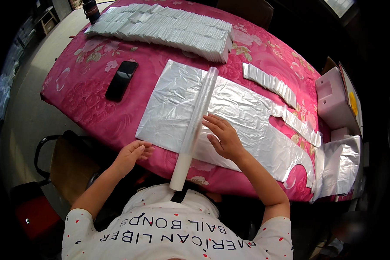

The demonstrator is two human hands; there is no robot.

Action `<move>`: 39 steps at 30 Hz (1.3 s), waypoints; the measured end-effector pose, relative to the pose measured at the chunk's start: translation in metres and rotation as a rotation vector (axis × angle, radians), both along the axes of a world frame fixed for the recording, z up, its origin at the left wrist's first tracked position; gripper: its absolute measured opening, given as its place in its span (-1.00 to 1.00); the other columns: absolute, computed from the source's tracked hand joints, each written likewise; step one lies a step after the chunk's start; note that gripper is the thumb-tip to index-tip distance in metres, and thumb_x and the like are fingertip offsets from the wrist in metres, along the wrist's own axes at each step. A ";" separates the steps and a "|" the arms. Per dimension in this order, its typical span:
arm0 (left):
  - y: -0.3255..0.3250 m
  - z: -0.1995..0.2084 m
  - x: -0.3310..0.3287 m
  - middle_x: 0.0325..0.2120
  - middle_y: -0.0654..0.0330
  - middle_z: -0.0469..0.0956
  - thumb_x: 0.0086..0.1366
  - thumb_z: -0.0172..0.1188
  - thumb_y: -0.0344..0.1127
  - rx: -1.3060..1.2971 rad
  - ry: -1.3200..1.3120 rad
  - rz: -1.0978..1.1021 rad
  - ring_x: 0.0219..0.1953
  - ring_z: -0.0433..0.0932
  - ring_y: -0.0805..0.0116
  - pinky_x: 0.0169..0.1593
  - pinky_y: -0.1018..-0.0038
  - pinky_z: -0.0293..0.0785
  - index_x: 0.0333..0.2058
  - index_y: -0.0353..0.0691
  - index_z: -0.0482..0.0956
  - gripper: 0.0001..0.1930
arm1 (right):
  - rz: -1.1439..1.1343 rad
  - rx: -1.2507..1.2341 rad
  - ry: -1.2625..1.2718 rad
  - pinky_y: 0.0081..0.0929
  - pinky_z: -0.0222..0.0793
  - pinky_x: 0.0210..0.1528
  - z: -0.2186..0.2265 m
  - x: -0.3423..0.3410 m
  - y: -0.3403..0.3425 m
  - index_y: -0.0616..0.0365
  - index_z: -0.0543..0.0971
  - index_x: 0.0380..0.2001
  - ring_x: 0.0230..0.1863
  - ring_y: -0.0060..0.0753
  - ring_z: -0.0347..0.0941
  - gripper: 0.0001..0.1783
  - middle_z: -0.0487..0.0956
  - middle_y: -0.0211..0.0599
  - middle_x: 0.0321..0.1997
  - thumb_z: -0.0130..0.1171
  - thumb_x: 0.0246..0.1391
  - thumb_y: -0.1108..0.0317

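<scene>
A large silvery-white plastic vest bag [247,117] lies flat on the table, its cut-out handles toward the right. A long translucent roll of plastic film [194,117] rests across it at a slant, with its near end past the table edge, close to my shirt. My right hand [223,136] hovers at the roll's right side, fingers spread and nothing in them. Beside the bag's near left corner is my left hand [136,154], its fingers loosely curled and slightly apart, with nothing seen in them. Whether either hand touches the plastic is hard to tell.
Long rows of folded white plastic bags [160,30] fill the table's far side. A black phone [121,81] lies at left. A short row of folded bags [269,84] sits at right, near a pale foam box [333,97]. Crumpled plastic [340,167] hangs at the right edge.
</scene>
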State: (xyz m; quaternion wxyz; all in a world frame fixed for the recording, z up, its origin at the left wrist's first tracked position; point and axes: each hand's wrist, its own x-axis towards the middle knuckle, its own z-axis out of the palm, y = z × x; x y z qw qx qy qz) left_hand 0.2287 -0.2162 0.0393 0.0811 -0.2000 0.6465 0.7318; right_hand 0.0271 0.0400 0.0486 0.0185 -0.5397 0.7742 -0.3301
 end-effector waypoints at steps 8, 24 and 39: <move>0.014 -0.014 0.040 -0.07 0.09 0.40 0.29 -0.07 -0.36 -0.173 0.071 0.108 -0.13 0.45 0.39 -0.09 0.52 0.38 0.02 -0.34 0.29 -0.66 | 0.188 0.180 0.178 -0.20 -0.29 0.35 -0.030 -0.007 -0.086 0.08 0.25 0.17 0.37 -0.14 -0.16 -0.41 0.11 -0.20 0.31 -0.08 0.09 0.07; 0.009 0.004 0.025 -0.31 0.08 0.44 -0.09 0.29 -0.15 0.719 0.104 0.030 -0.42 0.49 0.41 -0.36 0.54 0.46 0.12 -0.46 0.11 -0.15 | -0.173 -0.722 -1.758 -0.39 0.43 -0.16 -0.025 0.021 -0.190 0.29 0.10 0.12 -0.27 -0.34 0.40 -0.26 0.39 -0.11 -0.15 0.17 -0.12 0.34; 0.018 -0.003 -0.012 -0.58 0.17 0.43 0.07 0.16 0.07 0.490 -0.262 -0.134 -0.61 0.46 0.44 -0.52 0.52 0.42 -0.07 -0.36 0.32 -0.37 | -0.399 -0.632 -1.470 -0.44 0.39 -0.21 -0.013 0.054 -0.133 0.24 0.24 -0.10 -0.29 -0.44 0.44 -0.46 0.43 -0.27 -0.30 0.25 -0.10 0.30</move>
